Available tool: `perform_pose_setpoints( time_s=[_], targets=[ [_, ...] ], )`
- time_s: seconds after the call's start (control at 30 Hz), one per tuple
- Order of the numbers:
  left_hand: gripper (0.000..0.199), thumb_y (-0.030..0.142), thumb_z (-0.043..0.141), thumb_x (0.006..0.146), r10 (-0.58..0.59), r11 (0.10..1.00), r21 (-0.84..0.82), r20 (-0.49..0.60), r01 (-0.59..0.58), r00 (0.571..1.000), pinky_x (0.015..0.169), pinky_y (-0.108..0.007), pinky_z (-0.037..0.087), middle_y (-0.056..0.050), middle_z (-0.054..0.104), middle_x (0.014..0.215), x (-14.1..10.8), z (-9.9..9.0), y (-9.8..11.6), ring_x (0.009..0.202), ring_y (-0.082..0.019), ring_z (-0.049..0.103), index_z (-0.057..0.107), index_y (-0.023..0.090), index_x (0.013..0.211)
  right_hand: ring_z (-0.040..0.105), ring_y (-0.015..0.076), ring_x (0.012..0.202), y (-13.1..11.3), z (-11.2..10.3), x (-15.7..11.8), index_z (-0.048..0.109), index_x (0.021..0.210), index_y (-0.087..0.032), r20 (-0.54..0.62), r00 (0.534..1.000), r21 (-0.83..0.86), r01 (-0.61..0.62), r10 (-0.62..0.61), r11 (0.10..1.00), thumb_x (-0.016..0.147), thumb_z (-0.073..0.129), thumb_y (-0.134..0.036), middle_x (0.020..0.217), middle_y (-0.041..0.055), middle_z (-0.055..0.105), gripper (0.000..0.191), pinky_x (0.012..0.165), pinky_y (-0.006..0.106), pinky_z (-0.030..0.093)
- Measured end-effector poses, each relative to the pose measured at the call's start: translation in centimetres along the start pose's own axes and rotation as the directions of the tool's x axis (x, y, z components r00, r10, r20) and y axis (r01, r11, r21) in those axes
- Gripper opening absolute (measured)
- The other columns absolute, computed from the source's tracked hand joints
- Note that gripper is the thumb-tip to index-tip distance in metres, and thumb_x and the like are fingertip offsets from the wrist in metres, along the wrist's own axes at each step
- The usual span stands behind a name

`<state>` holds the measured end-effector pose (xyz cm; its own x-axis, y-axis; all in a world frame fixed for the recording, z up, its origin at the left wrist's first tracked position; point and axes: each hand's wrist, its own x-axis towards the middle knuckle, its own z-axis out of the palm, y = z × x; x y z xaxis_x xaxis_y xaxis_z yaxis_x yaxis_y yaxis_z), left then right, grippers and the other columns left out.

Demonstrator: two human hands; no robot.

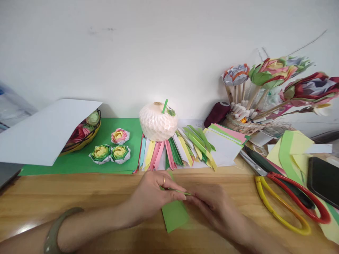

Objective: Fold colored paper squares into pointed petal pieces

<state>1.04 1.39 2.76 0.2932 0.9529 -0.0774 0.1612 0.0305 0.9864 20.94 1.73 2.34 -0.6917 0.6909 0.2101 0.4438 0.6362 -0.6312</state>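
My left hand (155,192), with a ring and a bangle, pinches a small green paper piece (187,193) between thumb and fingers. From the other side my right hand (214,204) grips the same piece, its fingertips close to the left ones and slightly blurred. The held paper shows mostly edge-on, and my fingers cover much of it. Below, a flat green paper rectangle (174,217) lies on the wooden table (111,187), partly hidden by my left hand. Beyond my hands, folded paper strips (172,155) in several colours fan out.
A white textured container (159,121) with a green straw stands behind the strips. Three paper lotus flowers (120,152) sit on green sheets at left, beside a basket (96,135) under white paper (50,130). Scissors (261,170), a phone (323,180) and paper flowers on sticks (272,72) are at right.
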Motion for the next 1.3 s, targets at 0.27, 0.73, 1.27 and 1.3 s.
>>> perform_pose_setpoints(
  time_s=[0.27,0.73,1.27,1.3],
  targets=[
    [0.018,0.027,0.061,0.081,0.075,0.993,0.086,0.111,-0.085,0.991,0.065,-0.025,0.046,-0.005,0.071,0.072,0.0,-0.7,0.9,0.069,-0.016,0.061,0.076,0.018,0.085,0.052,0.0107,0.057,-0.1,-1.1,0.0,0.059,0.08,-0.017,0.055,0.998,0.146,-0.036,0.028,0.989,0.098,0.036,-0.025,0.066,0.0004,0.059,0.03,0.056,0.021,0.037],
    [0.018,0.032,0.06,0.077,0.032,0.994,0.102,0.04,-0.036,0.999,0.058,-0.022,0.042,-0.001,0.066,0.067,0.2,-0.6,1.3,0.063,-0.014,0.057,0.067,0.017,0.072,0.056,0.011,0.059,-0.2,-1.4,0.2,0.061,0.069,-0.015,0.251,0.925,0.586,-0.381,0.287,0.715,0.093,0.046,-0.044,0.064,0.0016,0.061,0.04,0.057,0.02,0.042],
    [0.02,0.032,0.057,0.079,0.165,0.983,0.118,-0.226,-0.141,0.96,0.055,-0.02,0.042,0.002,0.058,0.061,0.3,-2.0,2.0,0.058,-0.012,0.052,0.06,0.018,0.064,0.059,0.0176,0.08,0.9,-3.6,-0.5,0.059,0.102,-0.02,-0.094,0.947,0.355,-0.257,0.308,0.899,0.095,0.034,-0.052,0.085,0.0042,0.064,0.041,0.074,0.029,0.046],
    [0.021,0.033,0.057,0.079,0.133,0.988,0.099,-0.205,-0.115,0.97,0.054,-0.02,0.041,0.002,0.058,0.061,0.3,-1.6,1.8,0.057,-0.012,0.052,0.061,0.018,0.065,0.059,0.0178,0.081,0.7,-3.4,-0.4,0.056,0.108,-0.021,-0.072,0.953,0.361,-0.251,0.296,0.898,0.095,0.034,-0.053,0.087,0.0043,0.064,0.042,0.074,0.03,0.046]
  ],
)
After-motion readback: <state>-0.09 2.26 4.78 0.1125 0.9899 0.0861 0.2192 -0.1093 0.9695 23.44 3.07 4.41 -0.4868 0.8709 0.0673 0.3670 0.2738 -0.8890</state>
